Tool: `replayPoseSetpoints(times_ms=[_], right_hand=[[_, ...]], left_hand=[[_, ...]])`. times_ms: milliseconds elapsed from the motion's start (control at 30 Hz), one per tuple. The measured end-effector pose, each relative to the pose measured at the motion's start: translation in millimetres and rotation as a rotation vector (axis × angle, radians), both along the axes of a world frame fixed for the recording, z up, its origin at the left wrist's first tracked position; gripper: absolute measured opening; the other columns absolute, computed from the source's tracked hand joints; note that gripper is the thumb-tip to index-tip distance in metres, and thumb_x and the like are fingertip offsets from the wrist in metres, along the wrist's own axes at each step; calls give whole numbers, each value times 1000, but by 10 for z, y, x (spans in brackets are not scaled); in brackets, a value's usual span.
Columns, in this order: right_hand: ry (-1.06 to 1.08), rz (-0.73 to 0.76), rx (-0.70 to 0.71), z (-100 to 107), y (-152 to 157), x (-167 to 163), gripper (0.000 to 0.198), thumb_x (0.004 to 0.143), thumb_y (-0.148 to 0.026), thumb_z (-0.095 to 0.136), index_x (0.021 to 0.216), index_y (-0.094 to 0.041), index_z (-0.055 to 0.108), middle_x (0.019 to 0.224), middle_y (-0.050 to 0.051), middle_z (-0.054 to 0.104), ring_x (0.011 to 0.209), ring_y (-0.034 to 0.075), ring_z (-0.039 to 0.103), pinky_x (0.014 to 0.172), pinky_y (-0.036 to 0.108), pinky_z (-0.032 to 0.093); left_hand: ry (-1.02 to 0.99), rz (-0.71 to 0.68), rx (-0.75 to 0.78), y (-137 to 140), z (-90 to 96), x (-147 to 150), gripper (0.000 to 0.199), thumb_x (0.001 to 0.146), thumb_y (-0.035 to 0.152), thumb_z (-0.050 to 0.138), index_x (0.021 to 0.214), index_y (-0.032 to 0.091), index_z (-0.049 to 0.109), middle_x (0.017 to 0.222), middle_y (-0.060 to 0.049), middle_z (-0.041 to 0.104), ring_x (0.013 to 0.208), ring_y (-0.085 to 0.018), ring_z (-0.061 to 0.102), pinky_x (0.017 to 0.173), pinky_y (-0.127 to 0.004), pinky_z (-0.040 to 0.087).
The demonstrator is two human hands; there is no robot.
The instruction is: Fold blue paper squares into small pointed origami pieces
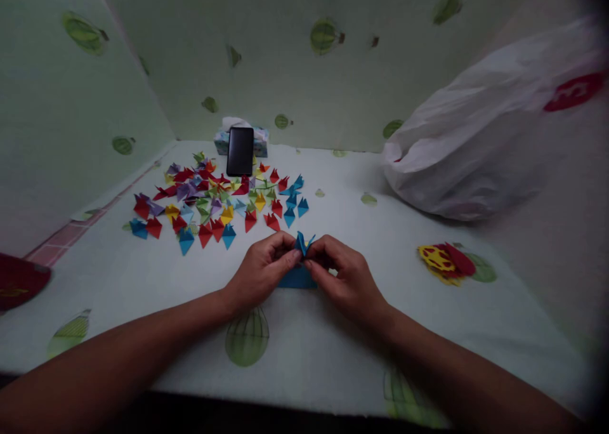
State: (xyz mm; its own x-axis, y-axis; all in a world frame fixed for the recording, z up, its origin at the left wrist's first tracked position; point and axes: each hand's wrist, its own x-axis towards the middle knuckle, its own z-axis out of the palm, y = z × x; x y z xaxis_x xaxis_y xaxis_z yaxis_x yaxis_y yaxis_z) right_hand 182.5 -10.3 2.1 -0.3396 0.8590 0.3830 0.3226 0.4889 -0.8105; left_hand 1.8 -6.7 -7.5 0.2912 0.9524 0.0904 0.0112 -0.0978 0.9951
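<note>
1. A white cloth (pixel 190 345) printed with green balloons covers the table; the forearms reach over its near edge.
2. Left and right hands meet near the middle. The left hand (pixel 266 266) pinches one side of a small blue folded paper (pixel 303 244) between thumb and fingers; the right hand (pixel 345 275) pinches its other side. The folded paper is raised, points up, between the fingertips.
3. Flat blue paper (pixel 297 278) lies just below the hands, partly covered by them.
4. At the left edge sits a red thing (pixel 21 283), cut off by the view.
5. To the right, well apart from the hands, yellow and red cut-outs (pixel 445 261) overlap.
6. Beyond the left hand spread many folded papers (pixel 216 205) in red, blue, yellow, green, purple and orange, loose on the cloth.
7. Far right stands a bulging white plastic bag (pixel 457 129) with a red mark; its contents cannot be told.
8. Behind the folded papers, a dark phone (pixel 240 151) stands tilted before a tissue box (pixel 261 142), white tissue (pixel 233 122) sticking out on top.
</note>
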Motion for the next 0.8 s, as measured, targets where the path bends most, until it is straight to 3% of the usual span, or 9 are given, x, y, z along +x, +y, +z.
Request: replayPoseSetpoints(times_ms=[100, 200, 367, 500, 633, 800], right_hand=[[77, 5, -142, -22, 19, 5, 3, 88, -19, 59, 85, -19, 58, 74, 0, 59, 64, 13, 53, 58, 26, 42], [246, -18, -307, -44, 59, 5, 11, 86, -26, 64, 90, -21, 55, 71, -3, 56, 60, 12, 54, 55, 26, 44], [381, 83, -443, -18, 88, -4, 13, 83, -26, 67, 91, -20, 58, 68, -3, 59, 58, 12, 56, 55, 27, 46], [328, 76, -441, 1, 58, -6, 11, 84, -26, 67, 83, -20, 58, 64, -3, 61, 58, 13, 57, 57, 28, 47], [297, 22, -371, -16, 31, 0, 11, 83, -24, 67, 81, -20, 58, 64, -3, 60, 58, 13, 58, 57, 28, 47], [308, 24, -344, -20, 17, 3, 10, 85, -25, 67, 82, -20, 58, 66, -2, 61, 60, 14, 59, 58, 28, 49]], left_hand=[[-71, -8, -88, 13, 23, -4, 18, 86, 32, 67, 89, 15, 62, 82, 0, 62, 78, -13, 60, 76, -28, 48], [-119, -5, -165, 19, 47, 2, 20, 82, 33, 71, 86, 15, 63, 80, 0, 64, 76, -13, 61, 76, -27, 49], [-141, -33, -211, 29, 64, 3, 25, 77, 35, 77, 84, 15, 64, 74, 0, 65, 70, -13, 61, 69, -25, 48], [-153, -46, -206, 27, 55, -2, 25, 81, 36, 75, 90, 15, 65, 80, 0, 66, 74, -12, 62, 71, -25, 49], [-216, 29, -145, 20, 35, 0, 22, 88, 36, 68, 101, 19, 60, 89, 1, 64, 80, -12, 64, 78, -28, 53], [-174, 18, -16, 19, 41, 13, 21, 79, 25, 77, 91, 17, 61, 86, 1, 63, 79, -11, 62, 73, -23, 51]])
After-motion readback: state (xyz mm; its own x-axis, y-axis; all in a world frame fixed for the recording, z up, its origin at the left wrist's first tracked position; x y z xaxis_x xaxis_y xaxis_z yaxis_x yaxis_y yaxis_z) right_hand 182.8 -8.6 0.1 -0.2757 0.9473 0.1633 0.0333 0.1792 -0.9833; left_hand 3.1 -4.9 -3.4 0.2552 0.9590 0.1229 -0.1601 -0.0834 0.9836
